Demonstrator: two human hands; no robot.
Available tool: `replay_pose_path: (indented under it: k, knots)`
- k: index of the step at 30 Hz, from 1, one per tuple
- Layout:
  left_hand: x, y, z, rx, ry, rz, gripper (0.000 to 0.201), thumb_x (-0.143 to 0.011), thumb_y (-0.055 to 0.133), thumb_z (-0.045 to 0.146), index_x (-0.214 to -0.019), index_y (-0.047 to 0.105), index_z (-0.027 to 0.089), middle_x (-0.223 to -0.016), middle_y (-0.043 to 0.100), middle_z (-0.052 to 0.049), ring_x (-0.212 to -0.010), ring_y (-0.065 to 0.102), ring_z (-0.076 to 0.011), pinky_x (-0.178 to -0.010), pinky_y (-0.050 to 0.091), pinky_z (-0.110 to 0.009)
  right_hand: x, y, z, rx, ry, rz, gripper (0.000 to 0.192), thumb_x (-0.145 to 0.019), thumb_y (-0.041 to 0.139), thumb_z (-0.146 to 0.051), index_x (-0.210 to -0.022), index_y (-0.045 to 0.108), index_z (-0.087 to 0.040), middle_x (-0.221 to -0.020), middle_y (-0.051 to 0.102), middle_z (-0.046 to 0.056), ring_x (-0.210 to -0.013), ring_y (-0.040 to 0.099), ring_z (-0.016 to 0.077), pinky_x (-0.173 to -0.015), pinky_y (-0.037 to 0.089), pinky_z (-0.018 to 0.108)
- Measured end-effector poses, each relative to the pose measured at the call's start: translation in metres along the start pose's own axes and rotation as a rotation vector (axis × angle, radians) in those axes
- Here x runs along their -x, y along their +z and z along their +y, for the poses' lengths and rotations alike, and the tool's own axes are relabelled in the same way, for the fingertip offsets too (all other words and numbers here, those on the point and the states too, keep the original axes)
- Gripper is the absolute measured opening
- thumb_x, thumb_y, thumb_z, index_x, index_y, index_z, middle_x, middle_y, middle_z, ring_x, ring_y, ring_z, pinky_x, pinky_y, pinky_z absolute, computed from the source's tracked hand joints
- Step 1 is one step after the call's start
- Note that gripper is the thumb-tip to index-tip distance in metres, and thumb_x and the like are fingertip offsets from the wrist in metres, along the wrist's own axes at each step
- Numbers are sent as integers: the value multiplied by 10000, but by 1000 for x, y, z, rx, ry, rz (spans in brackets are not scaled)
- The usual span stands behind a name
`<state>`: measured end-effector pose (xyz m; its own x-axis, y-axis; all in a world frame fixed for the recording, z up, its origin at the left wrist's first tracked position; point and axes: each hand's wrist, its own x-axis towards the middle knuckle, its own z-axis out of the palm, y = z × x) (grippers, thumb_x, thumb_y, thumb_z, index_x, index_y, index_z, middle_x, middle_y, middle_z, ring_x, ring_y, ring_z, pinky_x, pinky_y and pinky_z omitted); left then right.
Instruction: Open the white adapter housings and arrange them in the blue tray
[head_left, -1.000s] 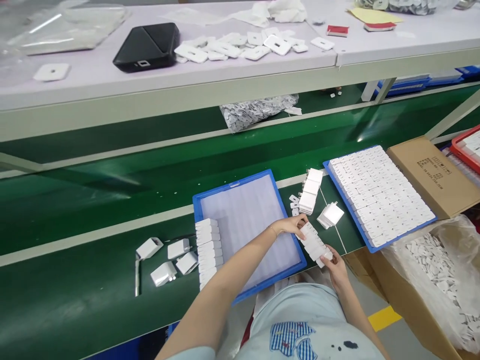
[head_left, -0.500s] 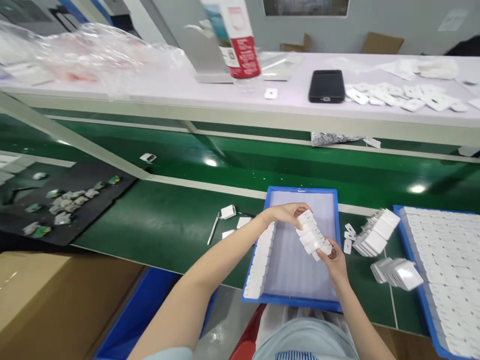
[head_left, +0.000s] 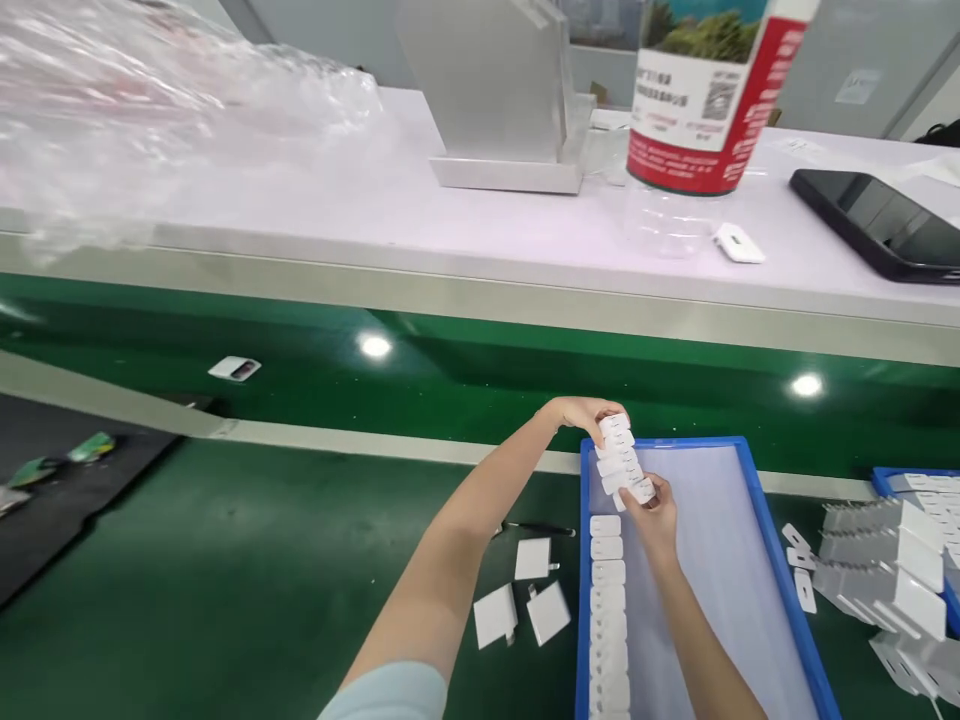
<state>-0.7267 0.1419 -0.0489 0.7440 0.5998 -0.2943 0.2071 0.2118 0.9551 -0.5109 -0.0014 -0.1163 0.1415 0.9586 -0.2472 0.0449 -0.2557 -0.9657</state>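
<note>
Between my two hands is a slanting stack of small white plastic housings, held over the blue-rimmed tray. My left hand is closed round the stack's upper end. Lower down, my right hand grips the other end, its thumb on the front. Along the tray's left side runs a column of similar white housings. The tray's pale bottom shows to the right of that column. Parts of the fingers behind the stack are hidden.
Left of the tray lie several loose white square pieces and a dark thin tool. Stacks of white housings stand at the right, near another tray. A shelf crosses above, bearing a bottle and a phone.
The camera view has turned left and come closer to the shelf. My hands still hold the stack, now nearer the tray's upper left corner and more upright.
</note>
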Motion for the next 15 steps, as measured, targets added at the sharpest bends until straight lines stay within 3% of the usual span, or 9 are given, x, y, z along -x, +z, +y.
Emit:
replay_pose_path:
  k: [3, 8, 11, 15]
  knots:
    - [-4, -13, -18, -39, -2, -87, 631, -445, 935, 231, -1024, 685, 226, -988, 715, -32, -940, 683, -252, -734, 582, -328, 4, 15, 7, 111, 8, 21, 499, -592, 816, -448, -927, 514, -233, -918, 663, 34, -833, 655, 237, -747, 543, 375]
    - [-12, -16, -35, -121, 48, -190, 610, -503, 868, 185, -1074, 660, 240, -1049, 696, -12, -973, 659, -245, -733, 563, -311, 15, 27, 11, 270, 38, -6, 488, -609, 809, -457, -890, 474, -237, -897, 628, 28, -884, 623, 264, -842, 519, 432]
    - [-17, -15, -36, -178, 94, -207, 547, -529, 802, 141, -1050, 663, 231, -1063, 702, -8, -971, 655, -242, -748, 548, -308, 23, 29, 8, 303, 63, -102, 606, -674, 775, -480, -1130, 486, -204, -1105, 646, 96, -1042, 625, 303, -930, 505, 465]
    - [-17, -10, -36, -285, 151, -103, 503, -496, 756, 105, -977, 674, 224, -985, 716, 9, -884, 662, -225, -700, 529, -284, 27, 22, -2, 304, 110, -290, 866, -784, 684, -576, -1479, 314, -217, -1468, 506, 119, -1317, 526, 290, -1053, 470, 432]
